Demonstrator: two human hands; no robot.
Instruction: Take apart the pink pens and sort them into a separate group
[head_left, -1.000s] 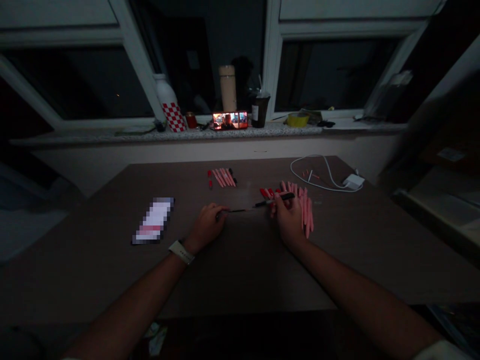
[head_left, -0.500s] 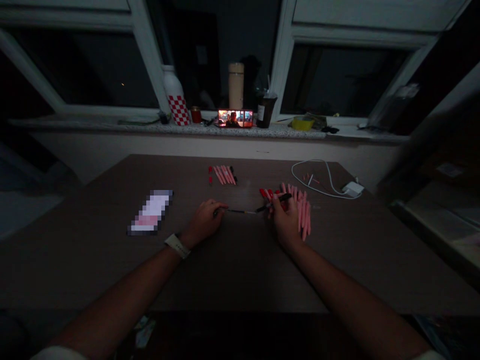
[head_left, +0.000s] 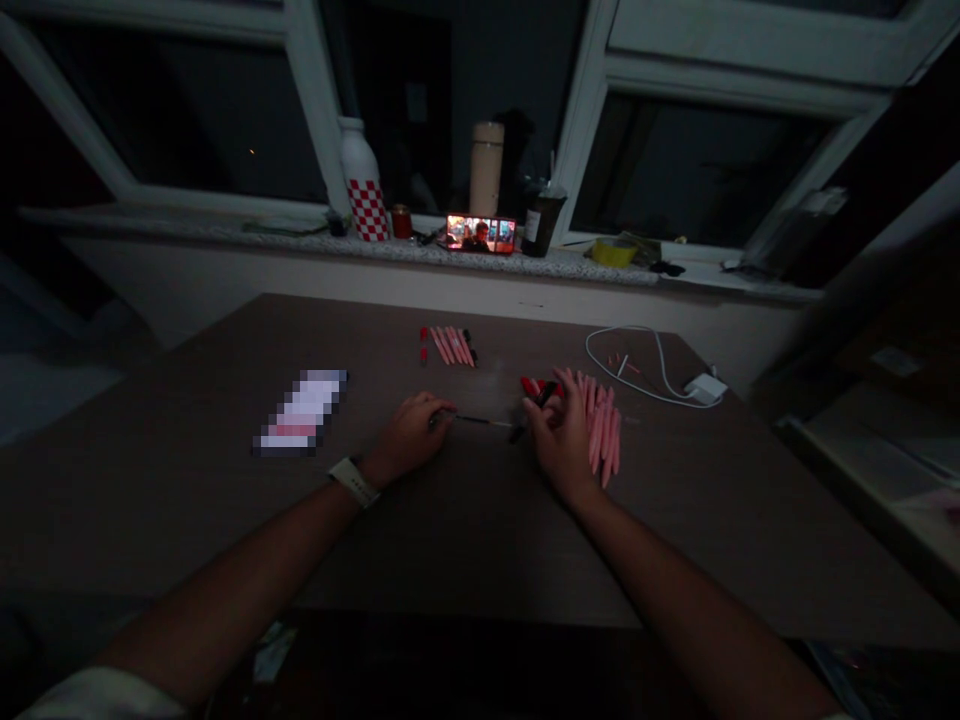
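My left hand (head_left: 409,435) rests on the dim brown table (head_left: 187,480), fingers pinched on the end of a thin pen refill (head_left: 474,421) that lies pointing right. My right hand (head_left: 562,435) is closed on a black pen barrel (head_left: 534,405), held slanted with its lower end near the refill's tip. Just right of that hand lies a pile of pink pen barrels (head_left: 602,420). Red pen caps (head_left: 531,385) sit behind my right fingers. A small row of finished pink pens (head_left: 448,345) lies farther back in the middle.
A white charger and cable (head_left: 660,370) lie at the back right of the table. A blurred card (head_left: 300,412) lies to the left. On the windowsill stand a checked bottle (head_left: 362,183), a tall flask (head_left: 485,168), a lit phone (head_left: 480,233), a dark cup (head_left: 541,218).
My right hand has turned the black barrel from nearly level to slanted, its lower end now close to the refill tip. The head view shifted slightly. My left hand stays put.
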